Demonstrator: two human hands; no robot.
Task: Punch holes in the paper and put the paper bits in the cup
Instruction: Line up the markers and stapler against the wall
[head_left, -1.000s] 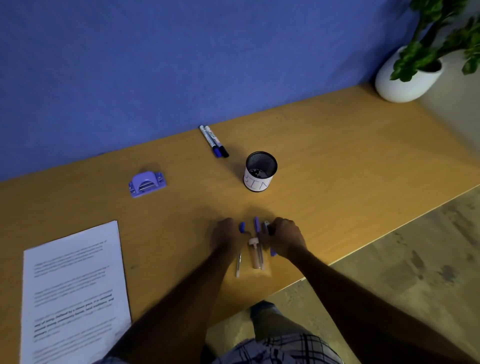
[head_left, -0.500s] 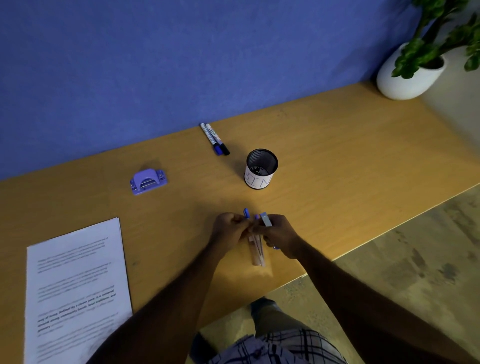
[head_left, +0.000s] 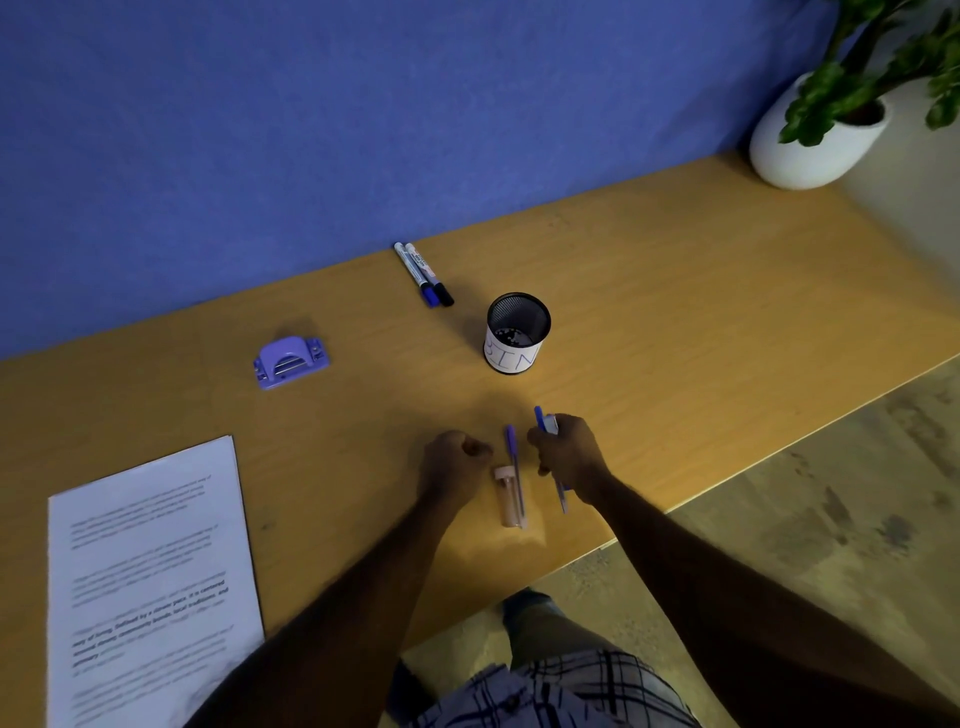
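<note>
A printed sheet of paper (head_left: 150, 577) lies at the desk's near left. The purple hole punch (head_left: 291, 360) sits farther back, left of centre. The black mesh cup (head_left: 517, 332), labelled BIN, stands at mid-desk with dark bits inside. My right hand (head_left: 569, 451) is shut on a couple of blue pens (head_left: 543, 420), in front of the cup. My left hand (head_left: 454, 457) is a closed fist with nothing visible in it, just left of a blue pen (head_left: 514, 467) and a small clear vial (head_left: 508, 496) lying on the desk.
Two markers (head_left: 423, 274) lie near the blue wall behind the cup. A white pot with a plant (head_left: 815, 140) stands at the far right corner. The desk's front edge (head_left: 675, 506) runs just behind my right wrist.
My hands were together over the pens and vial; they have parted. My right hand moved right holding pens, my left hand drew back left, leaving one pen and the vial on the desk.
</note>
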